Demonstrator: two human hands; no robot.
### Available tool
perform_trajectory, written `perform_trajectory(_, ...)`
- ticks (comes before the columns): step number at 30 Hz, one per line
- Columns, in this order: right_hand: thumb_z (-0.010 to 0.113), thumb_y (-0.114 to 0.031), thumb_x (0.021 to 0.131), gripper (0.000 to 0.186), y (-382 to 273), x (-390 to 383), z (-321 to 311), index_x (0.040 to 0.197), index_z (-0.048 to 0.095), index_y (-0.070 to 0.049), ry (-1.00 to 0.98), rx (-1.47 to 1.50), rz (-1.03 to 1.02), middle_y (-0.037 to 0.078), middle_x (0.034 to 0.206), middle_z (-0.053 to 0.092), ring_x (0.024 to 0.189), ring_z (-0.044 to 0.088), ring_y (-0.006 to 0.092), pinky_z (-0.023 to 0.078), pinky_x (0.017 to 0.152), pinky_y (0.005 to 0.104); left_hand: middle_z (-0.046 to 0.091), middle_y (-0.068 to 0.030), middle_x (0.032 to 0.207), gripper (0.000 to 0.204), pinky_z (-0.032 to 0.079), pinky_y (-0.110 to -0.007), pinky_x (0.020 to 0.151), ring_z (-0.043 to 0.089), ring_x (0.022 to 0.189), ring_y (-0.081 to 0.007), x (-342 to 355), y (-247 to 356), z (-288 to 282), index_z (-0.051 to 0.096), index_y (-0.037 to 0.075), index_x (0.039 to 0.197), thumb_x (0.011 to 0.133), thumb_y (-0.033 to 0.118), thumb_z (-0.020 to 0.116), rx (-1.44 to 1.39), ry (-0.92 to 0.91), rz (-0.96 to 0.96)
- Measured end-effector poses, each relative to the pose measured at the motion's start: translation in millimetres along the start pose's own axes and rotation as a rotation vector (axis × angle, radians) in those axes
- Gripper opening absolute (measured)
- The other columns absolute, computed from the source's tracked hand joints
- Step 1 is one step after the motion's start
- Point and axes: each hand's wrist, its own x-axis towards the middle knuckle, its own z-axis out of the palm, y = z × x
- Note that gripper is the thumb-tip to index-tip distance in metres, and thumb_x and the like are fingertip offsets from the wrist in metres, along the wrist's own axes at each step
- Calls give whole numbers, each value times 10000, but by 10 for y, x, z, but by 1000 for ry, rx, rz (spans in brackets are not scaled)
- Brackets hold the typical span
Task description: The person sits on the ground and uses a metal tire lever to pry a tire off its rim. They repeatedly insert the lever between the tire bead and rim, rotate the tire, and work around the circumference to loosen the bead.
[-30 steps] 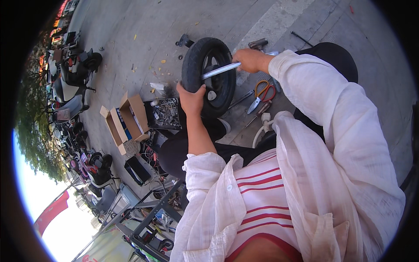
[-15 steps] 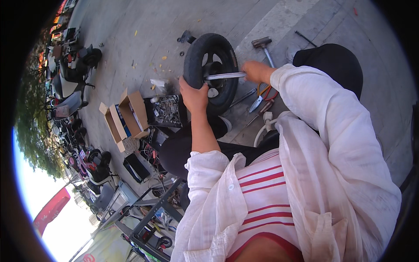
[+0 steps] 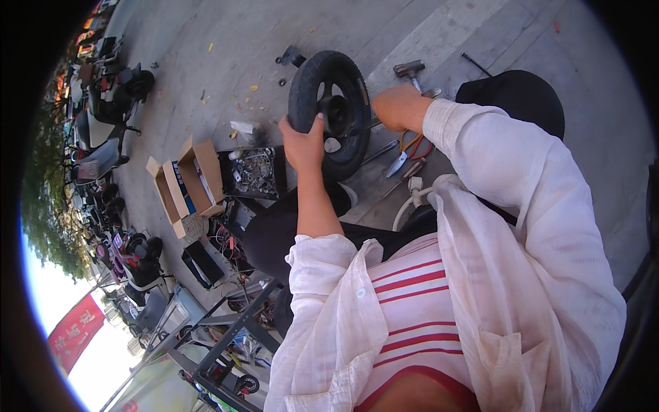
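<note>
A small wheel with a black tyre (image 3: 353,154) and dark spoked rim stands on the concrete in front of me. My left hand (image 3: 303,143) grips its near left side, with the thumb over the tyre's edge toward the rim and the fingers partly hidden behind. At the wheel's right side my right hand (image 3: 401,108) is closed around a metal tyre lever (image 3: 431,93). Most of the lever is covered by the fist; one end shows above it, and a short length shows near the tyre. Whether it touches the tyre I cannot tell.
Right of the wheel lie a hammer (image 3: 410,69), orange-handled scissors (image 3: 410,152), a screwdriver (image 3: 414,168) and a thin dark rod (image 3: 476,64). At left stand a black tray of small metal parts (image 3: 257,172) and an open cardboard box (image 3: 199,180). Parked scooters (image 3: 103,127) line the far left.
The silver tyre lever no longer lies across the wheel's face. My right hand has turned and shifted slightly up with it; my left hand keeps its hold on the tyre.
</note>
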Motion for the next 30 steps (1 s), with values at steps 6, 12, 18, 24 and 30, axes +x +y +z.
perform_trajectory(6, 651, -297, 902, 274, 309, -511, -779, 1007, 700, -49, 331, -94, 56, 141, 975, 698, 929, 672, 313, 533, 812, 417, 642, -293, 1045, 799, 476, -456, 876, 617, 1017, -445, -73, 52, -77, 484, -34, 1210, 721, 540, 751, -6, -14, -25)
perform_trajectory(12, 601, -354, 940, 331, 677, -482, -750, 1077, 673, -62, 592, 133, 152, 157, 951, 673, 893, 655, 310, 517, 805, 414, 645, -284, 957, 705, 480, -463, 812, 628, 917, -437, -230, 115, -69, 554, -66, 991, 731, 561, 742, 28, -88, 46)
perform_trajectory(18, 549, -354, 973, 349, 374, -361, -776, 1065, 617, -24, 1058, 639, -219, 179, 912, 662, 848, 650, 343, 512, 765, 426, 635, -259, 905, 637, 476, -456, 795, 613, 845, -417, -369, 31, -5, 588, -71, 901, 770, 538, 718, 22, -109, 99)
perform_trajectory(24, 551, -269, 968, 286, 259, -224, -488, 1046, 622, -3, 562, 503, -239, 198, 956, 675, 885, 649, 386, 504, 771, 453, 577, -273, 1093, 705, 426, -425, 952, 557, 1045, -420, -524, -64, 162, 508, -79, 1216, 799, 446, 725, -91, 74, 274)
perform_trajectory(30, 575, -229, 946, 258, 205, -383, -636, 1074, 627, -11, 123, 79, -161, 187, 987, 680, 948, 653, 355, 513, 789, 451, 568, -297, 1185, 702, 423, -400, 965, 569, 1093, -381, -461, -127, -1, 469, -82, 1278, 809, 373, 726, -253, -64, 58)
